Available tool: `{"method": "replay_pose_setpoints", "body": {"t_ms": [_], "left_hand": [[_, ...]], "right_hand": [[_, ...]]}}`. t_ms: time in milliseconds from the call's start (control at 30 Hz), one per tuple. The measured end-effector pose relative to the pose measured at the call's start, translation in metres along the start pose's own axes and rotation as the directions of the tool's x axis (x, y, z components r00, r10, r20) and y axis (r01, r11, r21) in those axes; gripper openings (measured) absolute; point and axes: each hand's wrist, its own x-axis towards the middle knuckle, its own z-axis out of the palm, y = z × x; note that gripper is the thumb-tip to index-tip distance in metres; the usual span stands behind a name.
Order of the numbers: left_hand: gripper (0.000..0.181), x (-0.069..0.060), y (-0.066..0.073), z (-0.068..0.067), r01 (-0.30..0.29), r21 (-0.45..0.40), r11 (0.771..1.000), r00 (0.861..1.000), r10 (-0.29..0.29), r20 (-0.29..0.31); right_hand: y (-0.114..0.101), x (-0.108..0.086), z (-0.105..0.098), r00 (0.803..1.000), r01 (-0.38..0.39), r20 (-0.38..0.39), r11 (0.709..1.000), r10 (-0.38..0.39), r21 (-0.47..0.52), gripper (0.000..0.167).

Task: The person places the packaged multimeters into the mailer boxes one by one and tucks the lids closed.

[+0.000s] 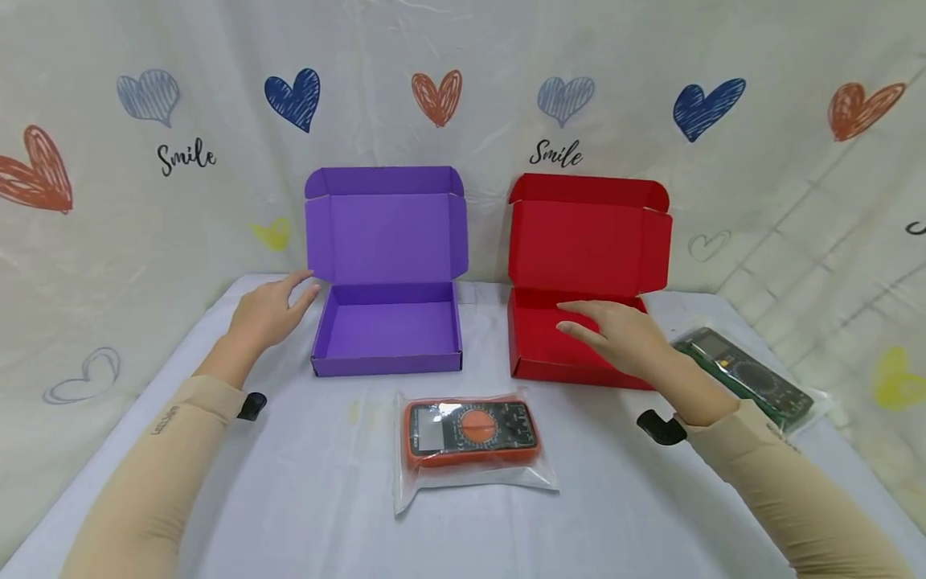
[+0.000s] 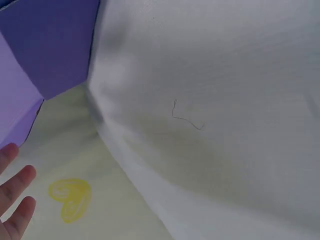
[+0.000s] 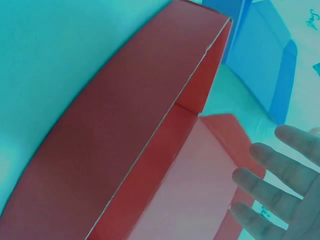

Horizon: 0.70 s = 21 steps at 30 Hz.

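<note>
A purple cardboard box (image 1: 391, 362) and a red cardboard box (image 1: 550, 366) stand side by side with raised lids, and nothing shows inside the purple one. My left hand (image 1: 271, 310) is at the purple box's left side, fingers extended toward the lid's lower corner; whether they touch it is unclear. Over the red box is my right hand (image 1: 622, 334), its fingers straight and holding nothing, hiding part of the interior. Nearer me lies an orange multimeter (image 1: 473, 434) in a clear plastic bag. A green multimeter (image 1: 745, 374), also bagged, lies right of the red box, partly behind my right forearm.
A white cloth (image 1: 304, 498) covers the table. Behind the boxes hangs a pale curtain (image 1: 499, 48) printed with hearts and "Smile". In the left wrist view, a thin dark thread (image 2: 186, 119) shows on the white cloth.
</note>
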Motion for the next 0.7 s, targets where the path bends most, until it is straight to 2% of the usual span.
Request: {"method": "replay_pose_setpoints", "body": {"t_ms": [200,433,700], "left_hand": [[0.065,-0.006,0.002,0.001,-0.022,0.003,1.0,1.0,0.022,-0.007],[0.059,-0.013,0.002,0.007,-0.08,0.026,0.996,0.997,0.08,0.006],[0.055,-0.018,-0.002,0.01,-0.132,0.04,0.99,0.991,0.131,0.034]], "right_hand": [[-0.013,-0.006,0.002,0.999,0.049,-0.004,0.999,-0.049,0.015,0.056],[-0.027,-0.015,0.014,0.989,0.151,-0.003,0.988,-0.151,0.026,0.055],[-0.048,-0.025,0.026,0.96,0.278,0.013,0.957,-0.28,0.08,0.054]]}}
